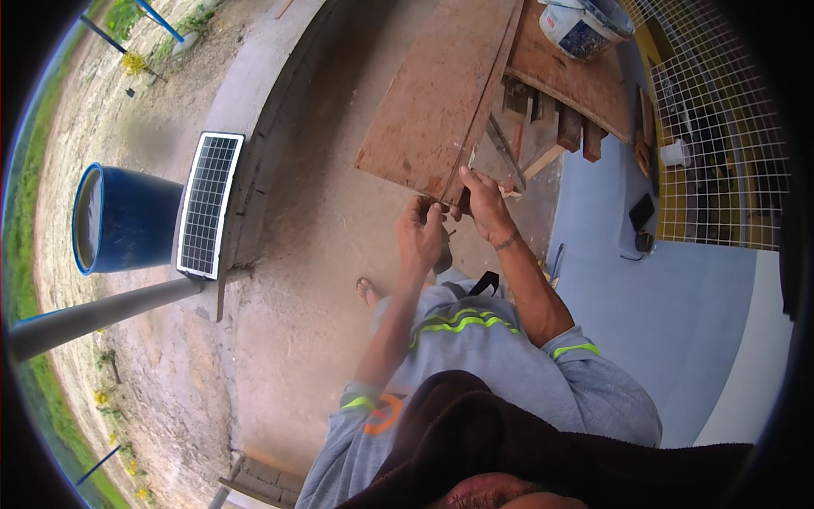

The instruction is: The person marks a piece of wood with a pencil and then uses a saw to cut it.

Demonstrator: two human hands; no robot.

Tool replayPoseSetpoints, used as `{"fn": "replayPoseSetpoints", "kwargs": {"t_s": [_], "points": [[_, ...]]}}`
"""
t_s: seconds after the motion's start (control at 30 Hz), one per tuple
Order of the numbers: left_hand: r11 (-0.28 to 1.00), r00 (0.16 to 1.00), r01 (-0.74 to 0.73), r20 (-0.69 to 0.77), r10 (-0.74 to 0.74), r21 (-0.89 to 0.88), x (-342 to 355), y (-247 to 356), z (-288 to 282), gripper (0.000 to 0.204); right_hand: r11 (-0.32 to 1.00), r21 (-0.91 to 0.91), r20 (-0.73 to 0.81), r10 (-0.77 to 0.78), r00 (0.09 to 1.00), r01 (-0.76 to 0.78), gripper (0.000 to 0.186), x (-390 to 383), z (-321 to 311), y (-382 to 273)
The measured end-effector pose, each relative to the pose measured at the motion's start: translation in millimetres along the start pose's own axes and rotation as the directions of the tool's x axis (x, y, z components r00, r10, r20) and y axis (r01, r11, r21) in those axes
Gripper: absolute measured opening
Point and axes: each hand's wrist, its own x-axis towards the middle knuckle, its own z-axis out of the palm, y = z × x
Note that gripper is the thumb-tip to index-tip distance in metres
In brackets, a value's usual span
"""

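A reddish-brown wooden panel (432, 102) reaches away from me, with a narrow strip along its right edge. At its near right corner my right hand (490, 208) is closed, thumb on top and fingers curled around the edge. Just to the left, my left hand (419, 236) is pinched at the panel's near edge. Whatever its fingertips hold is too small or hidden to make out. Below the hands, close to my waist, hangs a dark object (444, 253) whose kind I cannot tell.
Beyond the panel, a paint-stained white bucket (577, 30) stands on another wooden board (577, 85) over stacked timber (570, 127). A blue wall (653, 322) and a wire grid (721, 153) lie to the right. A solar panel (209, 204), a blue barrel (131, 219) and a grey pole (110, 316) are left.
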Motion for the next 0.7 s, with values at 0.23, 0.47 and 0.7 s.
{"fn": "replayPoseSetpoints", "kwargs": {"t_s": [0.23,0.47,0.7], "points": [[0.996,1.000,-0.002,-0.022,0.000,-0.090,4.9,-21.4,8.2,0.022,0.999,-0.032,0.046,-0.020,0.999,0.022,0.037,-2.3,-1.7,2.2],[0.996,0.996,-0.043,-0.078,0.038,-0.072,-0.6,-15.0,11.8,0.021,0.996,-0.088,0.044,-0.015,0.999,0.019,0.039,-1.0,-4.4,4.4],[0.989,0.999,-0.051,-0.009,0.050,-0.142,7.8,-21.5,14.9,0.022,0.674,-0.725,-0.081,-0.287,0.955,0.141,0.033,20.4,-32.5,-27.9]]}}
